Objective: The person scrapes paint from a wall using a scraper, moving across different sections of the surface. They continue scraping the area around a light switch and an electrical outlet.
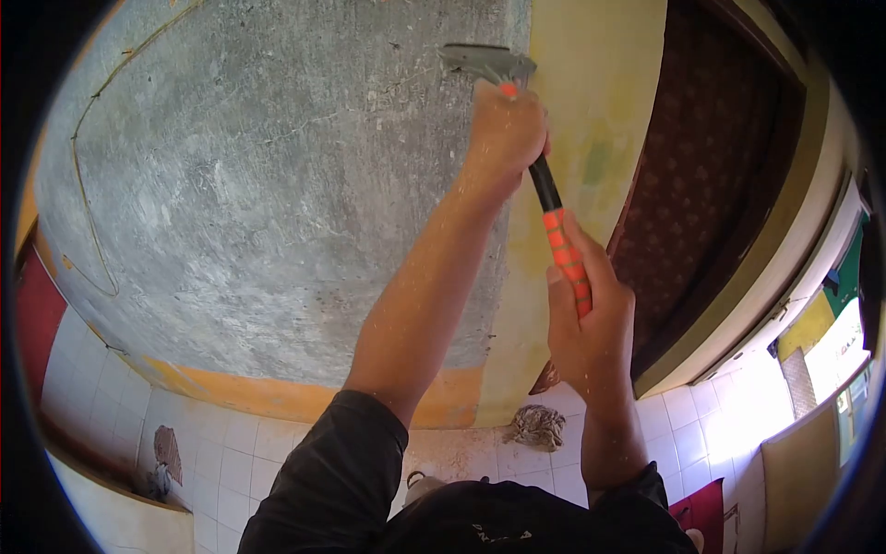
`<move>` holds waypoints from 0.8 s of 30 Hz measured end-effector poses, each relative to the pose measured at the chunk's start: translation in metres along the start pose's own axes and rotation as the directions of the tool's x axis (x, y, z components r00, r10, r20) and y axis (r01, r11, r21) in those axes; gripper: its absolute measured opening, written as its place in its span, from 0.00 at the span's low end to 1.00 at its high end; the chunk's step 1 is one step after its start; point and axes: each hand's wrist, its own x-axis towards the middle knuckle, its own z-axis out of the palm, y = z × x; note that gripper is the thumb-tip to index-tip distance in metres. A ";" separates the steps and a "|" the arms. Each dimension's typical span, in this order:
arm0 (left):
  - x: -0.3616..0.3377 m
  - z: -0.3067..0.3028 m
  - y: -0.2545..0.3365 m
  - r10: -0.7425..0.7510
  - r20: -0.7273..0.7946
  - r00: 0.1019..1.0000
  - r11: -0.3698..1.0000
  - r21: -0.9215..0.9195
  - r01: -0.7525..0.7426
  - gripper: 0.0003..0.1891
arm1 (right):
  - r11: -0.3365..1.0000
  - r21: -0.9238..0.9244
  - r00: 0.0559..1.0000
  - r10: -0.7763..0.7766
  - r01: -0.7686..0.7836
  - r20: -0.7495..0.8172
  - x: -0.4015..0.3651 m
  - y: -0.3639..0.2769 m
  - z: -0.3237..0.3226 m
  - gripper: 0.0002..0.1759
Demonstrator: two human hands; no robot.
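A long-handled scraper (548, 189) with a black and orange grip slants across the wall (277, 185). Its wide grey blade (487, 60) lies against the upper part of the bare grey surface, close to the yellow painted strip (577, 111). Up near the blade, my left hand (510, 129) is wrapped round the scraper's neck. Lower down, my right hand (592, 319) closes on the orange grip with the thumb along it. Small pale specks show over my left forearm.
A dark patterned doorway curtain (701, 185) hangs to the right. On the white tiled floor (221, 443) lies a crumpled cloth (537, 427). A thin cord (81, 175) hangs on the wall at left. Bright light enters from the right.
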 end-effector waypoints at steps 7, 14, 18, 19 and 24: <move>-0.002 0.014 0.003 -0.061 -0.225 0.972 0.995 0.063 0.077 0.07 | 0.966 -0.050 0.964 -0.255 0.252 -0.079 0.004 0.014 0.000 0.24; -0.009 0.013 0.002 -0.083 -0.197 0.977 0.996 0.020 0.088 0.09 | 1.000 0.020 0.999 -0.024 0.024 0.023 -0.003 0.000 -0.015 0.25; -0.005 0.011 0.003 -0.076 -0.153 0.985 0.996 0.024 0.080 0.10 | 0.999 0.052 0.998 -0.001 -0.002 0.062 0.004 -0.014 -0.028 0.25; -0.004 0.010 0.003 -0.087 -0.157 0.984 0.995 0.028 0.093 0.10 | 0.998 0.055 0.998 0.011 -0.014 0.068 0.004 -0.014 -0.027 0.25; -0.015 0.007 -0.012 -0.071 -0.262 0.962 0.997 -0.010 0.071 0.09 | 1.000 0.020 0.994 -0.025 0.023 0.103 -0.006 0.004 -0.022 0.24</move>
